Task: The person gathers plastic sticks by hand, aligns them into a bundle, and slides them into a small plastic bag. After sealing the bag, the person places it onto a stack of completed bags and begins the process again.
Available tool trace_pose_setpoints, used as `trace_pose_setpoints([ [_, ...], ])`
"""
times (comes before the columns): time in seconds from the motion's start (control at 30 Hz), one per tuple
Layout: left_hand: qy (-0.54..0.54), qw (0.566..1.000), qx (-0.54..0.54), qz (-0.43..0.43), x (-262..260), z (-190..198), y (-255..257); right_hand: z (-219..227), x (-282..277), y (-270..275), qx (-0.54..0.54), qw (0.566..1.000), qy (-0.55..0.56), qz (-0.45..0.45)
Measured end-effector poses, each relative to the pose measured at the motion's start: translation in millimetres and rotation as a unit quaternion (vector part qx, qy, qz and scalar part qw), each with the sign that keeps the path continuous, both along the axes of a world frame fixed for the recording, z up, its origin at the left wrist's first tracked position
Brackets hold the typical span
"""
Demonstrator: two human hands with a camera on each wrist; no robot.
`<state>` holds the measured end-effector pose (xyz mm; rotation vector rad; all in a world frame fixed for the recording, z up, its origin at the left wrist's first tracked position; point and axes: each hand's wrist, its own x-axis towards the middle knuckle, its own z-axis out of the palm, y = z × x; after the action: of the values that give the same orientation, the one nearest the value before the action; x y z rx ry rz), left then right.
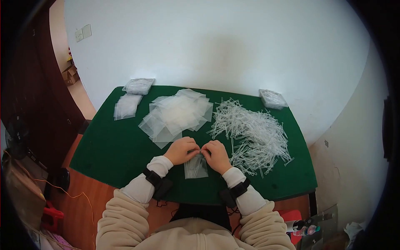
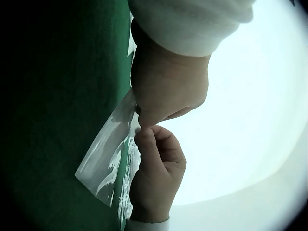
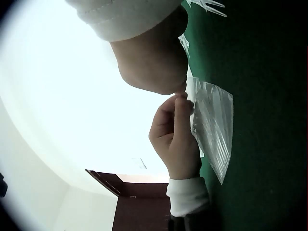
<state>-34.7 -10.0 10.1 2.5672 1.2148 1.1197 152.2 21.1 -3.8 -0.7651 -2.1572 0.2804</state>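
Observation:
Both hands meet at the top edge of a small clear plastic bag (image 1: 196, 170) near the table's front. My left hand (image 1: 181, 151) pinches that edge between thumb and fingers. Right beside it, my right hand (image 1: 216, 156) pinches the same edge, the fingertips of both hands close together. The bag hangs below the fingers in the left wrist view, its film (image 2: 102, 156) creased and shiny. Thin straight lines, like slender sticks, show inside the bag (image 3: 215, 126) in the right wrist view. The fingers hide most of its top edge.
A heap of flat clear bags (image 1: 177, 116) lies ahead on the green table (image 1: 102, 146). To the right spreads a pile of thin clear plastic sticks (image 1: 258, 135). Filled packs (image 1: 139, 86) sit at the back left, another pack (image 1: 273, 99) at the back right.

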Motion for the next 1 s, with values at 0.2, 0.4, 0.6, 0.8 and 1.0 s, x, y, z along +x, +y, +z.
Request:
trace_pose_setpoints([
  [0.2, 0.021, 1.000, -0.020, 0.000, 3, -1, -2, 1, 0, -3, -0.005, 0.999, 0.016, 0.027],
  [0.4, -0.019, 0.999, -0.037, 0.020, -1, -6, 2, 1, 4, 2, -0.024, 1.000, 0.009, 0.005],
  [0.6, -0.033, 0.997, -0.050, 0.050, -10, 0, 2, 5, 11, 8, -0.014, 0.998, 0.012, -0.053],
  [0.8, -0.028, 0.996, -0.053, 0.058, -14, -4, 6, 2, 10, 8, -0.021, 0.998, 0.009, -0.057],
  [1.0, -0.033, 0.995, -0.071, 0.067, -20, -5, 7, 3, 11, 7, -0.033, 0.997, -0.004, -0.074],
])
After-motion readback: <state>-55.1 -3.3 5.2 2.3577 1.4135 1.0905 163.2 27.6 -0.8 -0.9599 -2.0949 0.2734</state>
